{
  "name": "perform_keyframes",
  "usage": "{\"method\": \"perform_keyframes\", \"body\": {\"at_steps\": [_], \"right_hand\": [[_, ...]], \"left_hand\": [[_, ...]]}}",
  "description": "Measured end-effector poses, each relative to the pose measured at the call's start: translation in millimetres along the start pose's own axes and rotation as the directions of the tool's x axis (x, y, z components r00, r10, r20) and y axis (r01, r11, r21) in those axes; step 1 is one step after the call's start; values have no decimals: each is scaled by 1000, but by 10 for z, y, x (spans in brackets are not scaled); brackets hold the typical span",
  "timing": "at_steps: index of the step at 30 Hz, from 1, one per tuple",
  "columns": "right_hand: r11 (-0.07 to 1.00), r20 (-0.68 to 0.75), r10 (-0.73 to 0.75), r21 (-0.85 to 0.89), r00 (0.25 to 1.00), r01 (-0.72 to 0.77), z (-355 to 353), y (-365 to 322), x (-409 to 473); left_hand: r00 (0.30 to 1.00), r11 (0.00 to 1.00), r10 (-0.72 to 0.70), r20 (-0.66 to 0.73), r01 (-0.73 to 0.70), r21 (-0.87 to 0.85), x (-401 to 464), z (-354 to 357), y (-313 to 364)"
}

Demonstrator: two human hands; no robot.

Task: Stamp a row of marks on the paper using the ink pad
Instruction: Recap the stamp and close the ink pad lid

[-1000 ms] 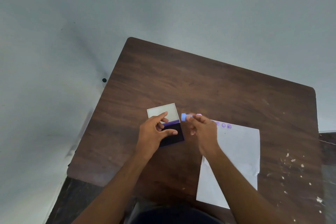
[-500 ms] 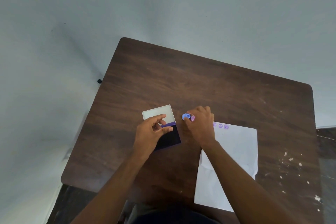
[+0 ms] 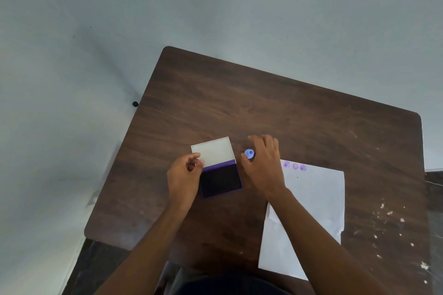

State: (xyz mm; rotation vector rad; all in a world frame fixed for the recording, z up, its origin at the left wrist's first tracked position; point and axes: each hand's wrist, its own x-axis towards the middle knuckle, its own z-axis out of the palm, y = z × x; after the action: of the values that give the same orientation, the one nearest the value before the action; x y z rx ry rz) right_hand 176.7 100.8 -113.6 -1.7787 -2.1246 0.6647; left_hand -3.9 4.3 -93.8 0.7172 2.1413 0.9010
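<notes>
Stamp (image 3: 249,153), small and blue, pinched in right hand (image 3: 262,170) fingers just beside open ink pad (image 3: 220,179). Left hand (image 3: 184,175), fingers curled, steadying pad edge. Three marks (image 3: 294,166) on paper (image 3: 311,211). Probably re-inking step; next, press on pad, then beside last mark.

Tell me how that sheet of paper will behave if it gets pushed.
The paper looks thin, with a creased near corner, so it would probably buckle rather than slide stiffly. Nothing weighs it down but the right forearm above it, so it likely shifts easily on the smooth table.
</notes>
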Motion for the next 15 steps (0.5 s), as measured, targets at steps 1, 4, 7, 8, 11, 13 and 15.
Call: {"method": "perform_keyframes", "body": {"at_steps": [1,4,7,8,11,13,15], "right_hand": [[999,-8,-25,41,1000,25,24,-32,-44],[999,171,-53,2,984,53,141,-150,-94],[992,375,126,-42,919,-119,220,-260,-47],[989,384,147,-55,912,-136,233,-284,-37],[993,364,110,-73,925,-90,245,-327,-32],[996,374,86,-63,924,-67,231,-346,-2],[993,409,111,-6,906,-119,196,-379,52]], "left_hand": [[999,1000,-26,-31,26,-2,13,-7,-27],[991,991,-121,-53,118,-58,62,-27,-87],[982,975,-186,-15,182,-130,73,-24,-111],[981,971,-194,-5,191,-141,73,-18,-115],[979,963,-204,25,205,-175,75,3,-114],[974,952,-222,46,226,-205,74,15,-105],[970,940,-237,60,244,-239,57,15,-94]]}}
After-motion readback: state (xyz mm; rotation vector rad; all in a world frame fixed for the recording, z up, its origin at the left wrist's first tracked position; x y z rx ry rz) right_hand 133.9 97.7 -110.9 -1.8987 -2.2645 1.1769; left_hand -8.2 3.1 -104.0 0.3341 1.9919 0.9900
